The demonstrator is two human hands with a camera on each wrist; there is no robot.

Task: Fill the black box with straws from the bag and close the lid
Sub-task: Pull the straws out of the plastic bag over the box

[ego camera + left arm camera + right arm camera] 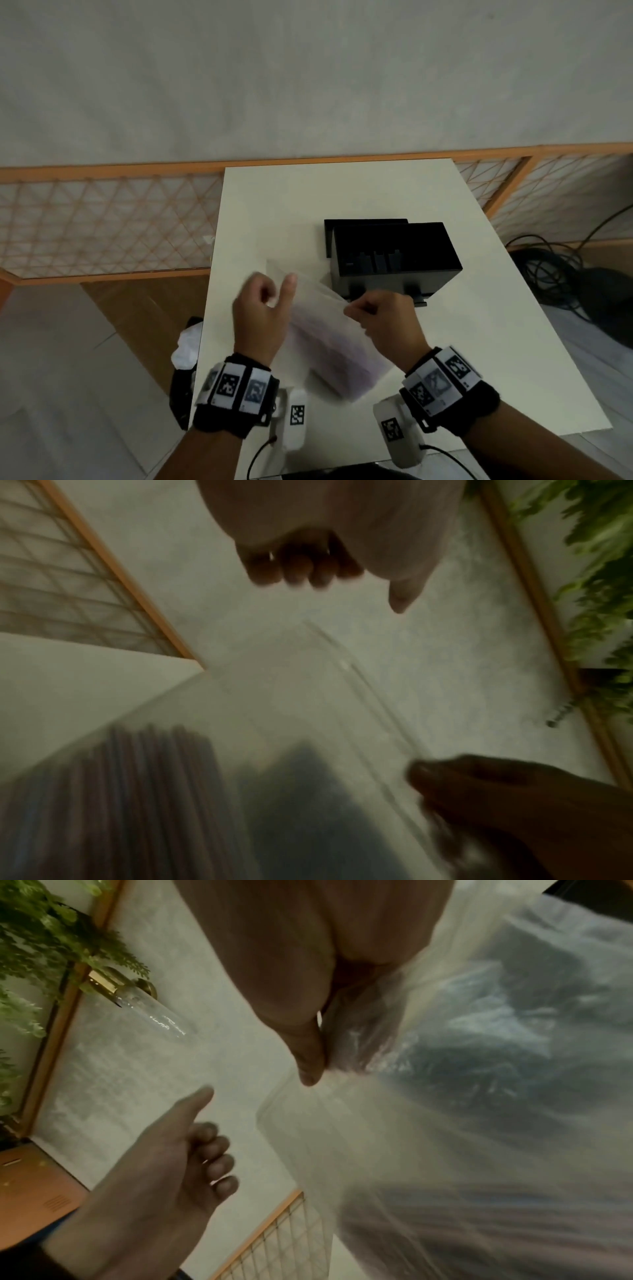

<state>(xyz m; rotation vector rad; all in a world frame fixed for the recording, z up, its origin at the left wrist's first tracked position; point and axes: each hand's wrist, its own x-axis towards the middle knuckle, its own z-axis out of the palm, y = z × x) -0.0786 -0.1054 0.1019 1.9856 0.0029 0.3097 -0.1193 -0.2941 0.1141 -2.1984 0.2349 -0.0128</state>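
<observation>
The black box (394, 284) stands open on the white table (342, 192), with its lid (363, 224) upright behind it and dividers inside. A clear plastic bag (322, 339) of pale purple straws (120, 791) is held tilted in front of the box. My right hand (352, 310) pinches the bag's top edge (342, 1091) between thumb (310, 1066) and fingers. My left hand (270, 284) hovers left of the bag, a little apart from it in the right wrist view. Its fingers (298, 569) are curled in, the thumb sticks out, and it holds nothing.
An orange-framed lattice screen (102, 222) runs behind and left of the table. Dark cables (548, 274) lie on the floor at the right. A white cloth on a dark object (186, 346) sits at the table's left edge. Ferns (599, 561) and a wall lamp (137, 996) are overhead.
</observation>
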